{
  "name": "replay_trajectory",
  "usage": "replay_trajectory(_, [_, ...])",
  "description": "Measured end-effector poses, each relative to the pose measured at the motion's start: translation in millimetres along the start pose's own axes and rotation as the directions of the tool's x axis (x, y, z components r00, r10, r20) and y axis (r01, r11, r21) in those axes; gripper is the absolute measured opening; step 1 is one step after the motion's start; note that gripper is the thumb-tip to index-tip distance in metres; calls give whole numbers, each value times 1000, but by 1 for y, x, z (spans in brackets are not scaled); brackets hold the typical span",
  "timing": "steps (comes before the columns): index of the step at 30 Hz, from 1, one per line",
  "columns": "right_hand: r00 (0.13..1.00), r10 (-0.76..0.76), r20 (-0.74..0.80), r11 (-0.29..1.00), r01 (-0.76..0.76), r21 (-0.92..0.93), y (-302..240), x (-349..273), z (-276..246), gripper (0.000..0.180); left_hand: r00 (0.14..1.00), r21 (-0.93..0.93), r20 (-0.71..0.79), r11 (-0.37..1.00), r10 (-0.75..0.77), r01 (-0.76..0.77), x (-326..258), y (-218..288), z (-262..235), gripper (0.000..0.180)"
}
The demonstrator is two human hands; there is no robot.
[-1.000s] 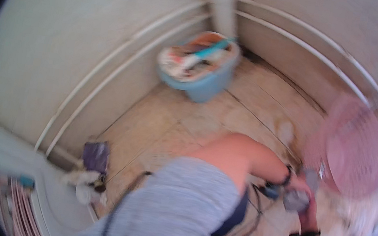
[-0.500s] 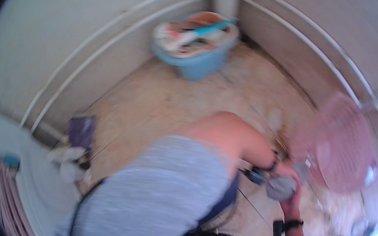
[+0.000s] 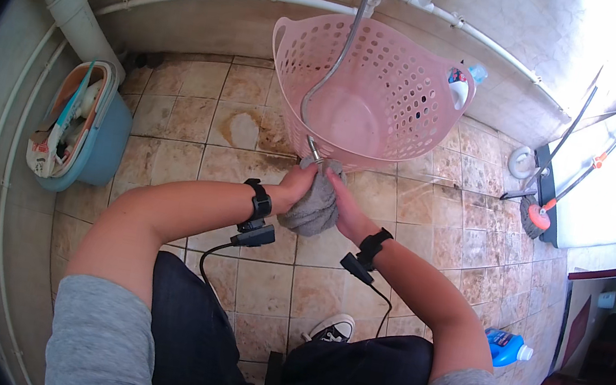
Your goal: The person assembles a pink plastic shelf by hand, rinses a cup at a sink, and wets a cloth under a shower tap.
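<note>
At the frame's centre my left hand (image 3: 295,184) and right hand (image 3: 345,208) press together around a grey cloth (image 3: 314,208), squeezing it under the hose nozzle (image 3: 313,148) by the pink basket (image 3: 386,93).

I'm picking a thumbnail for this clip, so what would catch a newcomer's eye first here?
The big pink perforated basket at top centre, tilted with a metal hose running down its front. Just below it, the left hand and right hand squeeze a grey cloth between them over the stained tile floor. At the left wall stands a blue bucket stuffed with odds and ends.
</note>
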State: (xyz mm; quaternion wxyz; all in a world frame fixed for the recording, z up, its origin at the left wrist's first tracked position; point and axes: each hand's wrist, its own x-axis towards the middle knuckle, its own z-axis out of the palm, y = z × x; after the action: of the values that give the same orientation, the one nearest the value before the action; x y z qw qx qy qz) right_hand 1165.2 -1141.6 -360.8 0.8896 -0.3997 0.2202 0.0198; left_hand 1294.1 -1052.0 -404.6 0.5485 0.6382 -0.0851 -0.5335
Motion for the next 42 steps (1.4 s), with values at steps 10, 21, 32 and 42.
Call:
replay_trajectory(10, [985, -34, -169, 981, 65, 182, 24, 46, -13, 55, 936, 498, -252, 862, 248, -94, -18, 20, 18, 66])
replay_trajectory(21, [690, -275, -670, 920, -14, -393, 28, 58, -29, 49, 953, 495, -202, 863, 225, -98, 1, 0, 20, 57])
replay_trajectory(32, [796, -299, -526, 792, -101, -603, 17, 40, -42, 52, 952, 448, 52, 845, 301, -291, 32, -21, 11, 49])
replay_trajectory(42, [957, -113, -268, 989, 135, 64, 6, 24, -43, 52, 803, 756, 229, 419, 550, -503, 0, 13, 39, 69])
